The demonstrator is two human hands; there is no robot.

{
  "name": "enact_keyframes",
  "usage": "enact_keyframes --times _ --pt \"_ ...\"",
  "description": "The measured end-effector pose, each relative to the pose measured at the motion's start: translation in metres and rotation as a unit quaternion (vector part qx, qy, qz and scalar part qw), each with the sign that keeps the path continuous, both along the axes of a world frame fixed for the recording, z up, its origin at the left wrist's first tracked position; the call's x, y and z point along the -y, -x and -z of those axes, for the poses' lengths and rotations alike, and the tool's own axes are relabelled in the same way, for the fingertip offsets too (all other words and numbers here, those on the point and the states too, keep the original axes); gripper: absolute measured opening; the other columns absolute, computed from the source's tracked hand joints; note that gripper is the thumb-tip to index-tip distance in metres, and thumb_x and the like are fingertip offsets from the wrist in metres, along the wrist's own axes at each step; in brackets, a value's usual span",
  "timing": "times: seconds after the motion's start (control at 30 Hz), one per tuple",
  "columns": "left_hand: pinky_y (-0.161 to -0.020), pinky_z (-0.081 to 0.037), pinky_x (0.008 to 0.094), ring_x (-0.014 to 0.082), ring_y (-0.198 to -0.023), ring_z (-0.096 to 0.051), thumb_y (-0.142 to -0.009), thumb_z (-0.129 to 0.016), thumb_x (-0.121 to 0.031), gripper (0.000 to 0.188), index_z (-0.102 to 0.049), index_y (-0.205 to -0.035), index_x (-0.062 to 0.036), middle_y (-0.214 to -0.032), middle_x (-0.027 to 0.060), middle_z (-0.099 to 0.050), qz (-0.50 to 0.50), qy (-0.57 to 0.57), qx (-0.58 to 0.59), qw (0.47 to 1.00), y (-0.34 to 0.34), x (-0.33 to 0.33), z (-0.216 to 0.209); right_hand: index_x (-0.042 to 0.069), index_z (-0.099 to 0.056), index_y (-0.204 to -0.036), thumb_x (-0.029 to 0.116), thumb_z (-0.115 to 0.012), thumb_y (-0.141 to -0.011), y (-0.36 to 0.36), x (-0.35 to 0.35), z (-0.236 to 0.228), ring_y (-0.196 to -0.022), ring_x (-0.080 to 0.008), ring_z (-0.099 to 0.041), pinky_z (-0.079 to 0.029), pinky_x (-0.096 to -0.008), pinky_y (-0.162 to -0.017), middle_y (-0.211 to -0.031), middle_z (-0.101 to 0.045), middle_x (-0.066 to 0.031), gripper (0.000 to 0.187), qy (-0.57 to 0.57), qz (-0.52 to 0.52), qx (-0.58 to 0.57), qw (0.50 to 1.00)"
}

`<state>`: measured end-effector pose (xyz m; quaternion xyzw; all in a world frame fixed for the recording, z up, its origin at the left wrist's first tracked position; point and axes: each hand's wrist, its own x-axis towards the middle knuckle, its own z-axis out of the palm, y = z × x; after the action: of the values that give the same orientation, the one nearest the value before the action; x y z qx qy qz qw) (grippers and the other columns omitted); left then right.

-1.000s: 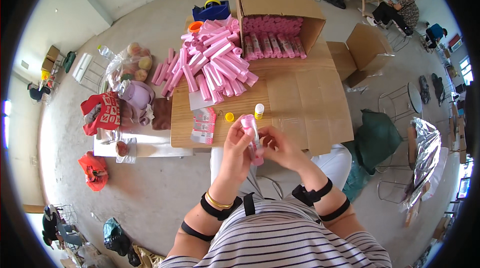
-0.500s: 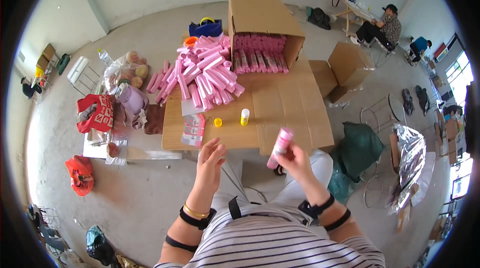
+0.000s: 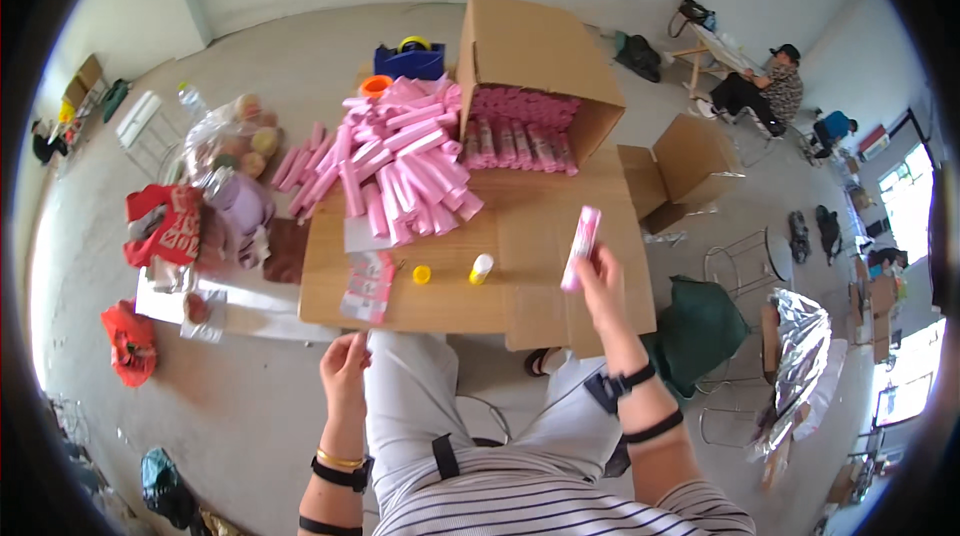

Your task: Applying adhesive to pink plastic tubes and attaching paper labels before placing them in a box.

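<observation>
My right hand [image 3: 604, 288] grips a slim pink tube [image 3: 581, 248] with a pale printed band, held upright and tilted above the cardboard flap. My left hand [image 3: 345, 368] hangs just off the table's front edge, fingers curled together with nothing visible in them. Near it on the wooden table lies a sheet of pink and grey labels [image 3: 368, 286]. A round yellow cap [image 3: 422, 275] and a small white-and-yellow tube like a glue stick [image 3: 481, 268] are to the right of the labels. Behind them is a heap of pink tubes [image 3: 410, 161].
An open carton [image 3: 540, 41] packed with pink tubes stands at the back of the table; a blue tape dispenser [image 3: 410, 60] is beside it. Bags, including a red one [image 3: 165, 224], sit at left. Another open box [image 3: 695, 161], a green sack [image 3: 700, 326] and a seated person [image 3: 775, 91] are at right.
My right hand has lifted the pink tube forward, from over my lap to above the cardboard. My left hand has shifted left and its fingers have curled in. The view has shifted slightly.
</observation>
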<state>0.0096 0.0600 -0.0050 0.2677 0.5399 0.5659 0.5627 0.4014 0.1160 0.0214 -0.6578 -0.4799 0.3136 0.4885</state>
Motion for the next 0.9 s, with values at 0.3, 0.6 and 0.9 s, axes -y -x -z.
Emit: enact_keyframes --times 0.3,0.6,0.9 --pt "-0.044 -0.028 0.0208 0.0043 -0.045 -0.038 -0.096 -0.058 -0.024 0.024 -0.064 -0.083 -0.0041 -0.053 -0.0041 -0.046 0.082 0.064 -0.071 0.992 -0.007 -0.047 0.032 0.000 -0.060 -0.091 0.036 -0.055 -0.091 -0.132 -0.169 0.039 -0.071 -0.0211 -0.066 -0.050 -0.0341 -0.060 -0.072 -0.063 -0.0119 0.037 0.100 0.039 0.133 0.985" --pt "-0.041 -0.022 0.0237 0.0067 -0.039 -0.027 -0.100 -0.044 -0.039 0.047 -0.044 -0.062 -0.0125 -0.045 -0.0037 -0.034 0.071 0.126 -0.003 0.989 -0.018 -0.061 0.046 0.007 -0.053 -0.120 0.041 -0.047 -0.092 -0.094 -0.278 0.086 -0.095 -0.0391 -0.063 -0.051 -0.0501 -0.081 -0.108 -0.064 -0.0204 0.045 0.237 0.044 0.413 0.878" --pt "-0.040 -0.019 0.0240 0.0062 -0.039 -0.025 -0.102 -0.042 -0.036 0.047 -0.040 -0.061 -0.0118 -0.046 -0.0025 -0.031 0.080 0.137 0.050 0.986 -0.035 -0.065 0.046 0.023 -0.035 -0.143 0.039 -0.041 -0.095 -0.066 -0.306 0.121 -0.131 -0.0355 -0.037 -0.046 -0.0479 -0.095 -0.151 -0.026 -0.0144 0.051 0.069 0.054 0.403 0.911"
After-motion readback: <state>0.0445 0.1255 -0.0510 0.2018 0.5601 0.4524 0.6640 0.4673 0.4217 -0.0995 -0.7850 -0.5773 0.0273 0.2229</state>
